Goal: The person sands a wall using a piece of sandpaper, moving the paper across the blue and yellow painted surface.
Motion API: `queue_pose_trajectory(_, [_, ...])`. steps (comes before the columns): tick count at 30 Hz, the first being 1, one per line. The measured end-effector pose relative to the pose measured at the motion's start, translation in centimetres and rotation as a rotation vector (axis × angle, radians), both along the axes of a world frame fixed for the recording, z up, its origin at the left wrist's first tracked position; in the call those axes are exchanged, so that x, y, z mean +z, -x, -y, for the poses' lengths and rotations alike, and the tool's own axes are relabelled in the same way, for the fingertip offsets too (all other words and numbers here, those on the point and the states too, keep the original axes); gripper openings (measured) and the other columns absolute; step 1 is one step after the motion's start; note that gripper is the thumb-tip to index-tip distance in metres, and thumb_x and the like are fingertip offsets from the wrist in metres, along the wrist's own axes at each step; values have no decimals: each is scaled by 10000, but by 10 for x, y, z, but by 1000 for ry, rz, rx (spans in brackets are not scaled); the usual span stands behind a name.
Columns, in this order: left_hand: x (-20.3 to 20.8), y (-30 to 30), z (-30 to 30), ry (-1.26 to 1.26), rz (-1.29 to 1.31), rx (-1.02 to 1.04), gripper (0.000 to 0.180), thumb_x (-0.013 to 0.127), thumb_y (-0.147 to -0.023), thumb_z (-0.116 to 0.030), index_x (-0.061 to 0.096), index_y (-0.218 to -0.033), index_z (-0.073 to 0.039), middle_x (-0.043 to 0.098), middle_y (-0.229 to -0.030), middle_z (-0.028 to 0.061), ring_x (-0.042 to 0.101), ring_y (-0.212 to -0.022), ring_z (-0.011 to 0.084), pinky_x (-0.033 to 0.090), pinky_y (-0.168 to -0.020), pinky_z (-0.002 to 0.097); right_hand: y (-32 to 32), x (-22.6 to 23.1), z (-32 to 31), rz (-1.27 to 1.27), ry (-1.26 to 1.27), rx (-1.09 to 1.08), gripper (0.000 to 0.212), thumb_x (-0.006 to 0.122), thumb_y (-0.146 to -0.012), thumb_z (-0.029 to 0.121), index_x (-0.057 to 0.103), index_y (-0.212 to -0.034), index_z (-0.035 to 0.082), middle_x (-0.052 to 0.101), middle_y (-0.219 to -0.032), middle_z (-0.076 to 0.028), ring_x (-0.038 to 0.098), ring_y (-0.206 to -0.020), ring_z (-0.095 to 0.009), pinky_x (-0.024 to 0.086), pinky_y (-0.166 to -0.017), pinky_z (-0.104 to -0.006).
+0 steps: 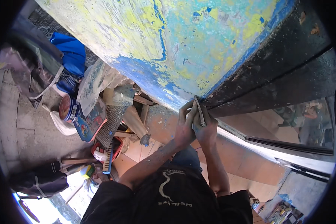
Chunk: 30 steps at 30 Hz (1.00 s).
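My left hand (185, 125) and my right hand (207, 128) meet at the lower corner of a wall (138, 33) with patchy yellow, turquoise and blue paint. Between them is a thin, flat, greyish piece (200, 112) with a narrow edge, pinched by the fingers of both. Its upper end reaches the wall's blue edge, beside the dark frame (250, 82). Whether it is a scraper blade or a folded sheet, I cannot make out. Dust covers my fingers.
On the left stand a round tub (67, 107), a blue bag (69, 50), plastic sheeting (95, 86) and a red crate (117, 147) with a blue-handled tool (107, 160). Wood pieces (134, 121) lie near the wall. A glass pane (306, 123) is at right, above tiles (246, 164).
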<state>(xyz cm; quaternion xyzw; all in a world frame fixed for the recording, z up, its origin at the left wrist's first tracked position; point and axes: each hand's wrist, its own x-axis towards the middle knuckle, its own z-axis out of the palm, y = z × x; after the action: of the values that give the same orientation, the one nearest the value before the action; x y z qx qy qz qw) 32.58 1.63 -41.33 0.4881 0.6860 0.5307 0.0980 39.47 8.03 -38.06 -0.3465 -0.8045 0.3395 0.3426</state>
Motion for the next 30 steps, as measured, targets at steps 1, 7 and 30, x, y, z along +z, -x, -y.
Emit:
queue_pose_trajectory(1, [1,-3,0,-46,2,15,843,729,-719,-103,263,-1413,6,340,-1329,230,396,-1211,392,383,-983,429,-3,-3,-3,-1,-2,21,323,599,-815,110,601,-1135,69,642,-922,-190,643,-755,-335,528,-622,-396])
queue_pose_trajectory(7, [6,-5,-9,-27,-41,313,764,688,-762,-124,285,-1398,3,323,-1352,246,401,-1202,406,403,-970,434,7,8,-23,183,-83,224,369,616,-799,102,584,-1162,46,651,-953,-166,652,-800,-300,530,-674,-379])
queue_pose_trajectory(30, [25,58,9,-92,-112,111,898,799,-579,-84,376,-1367,-10,355,-1331,242,414,-1206,406,369,-1000,453,50,4,-13,65,-238,265,295,569,-855,86,591,-1144,30,651,-996,-181,658,-837,-323,533,-694,-383])
